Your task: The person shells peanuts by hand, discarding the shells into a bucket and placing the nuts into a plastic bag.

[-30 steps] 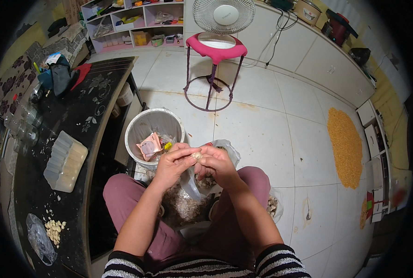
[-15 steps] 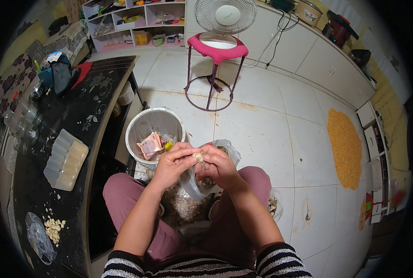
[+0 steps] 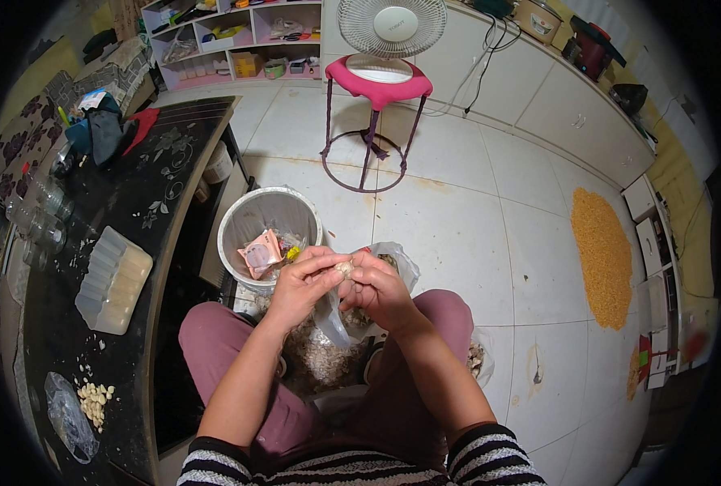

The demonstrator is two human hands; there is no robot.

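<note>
Between my two hands, above my knees, is a small pale garlic bulb [image 3: 344, 269]. My left hand [image 3: 302, 283] pinches it from one side with thumb and fingers. From the other side my right hand [image 3: 382, 292] grips it with bent fingers. Just under the hands hangs an opened white plastic bag [image 3: 405, 266], its contents partly covered by my right hand. Dry papery garlic skins [image 3: 324, 360] lie thickly on the floor between my feet. On the black table to the left sits a small heap of peeled garlic cloves [image 3: 95, 403].
A lined waste bin [image 3: 235, 217] holding wrappers stands close beyond my left hand. The black table [image 3: 133, 243] bears a fluted plastic container [image 3: 113, 283] and a clear bag [image 3: 70, 421]. A fan [image 3: 393, 28] rests on a pink stool [image 3: 380, 85]. Yellow kernels [image 3: 601, 259] are spread on the floor.
The fingers have shifted slightly around the garlic bulb, covering a little more of it. Both hands stay in the same place; nothing else has visibly moved.
</note>
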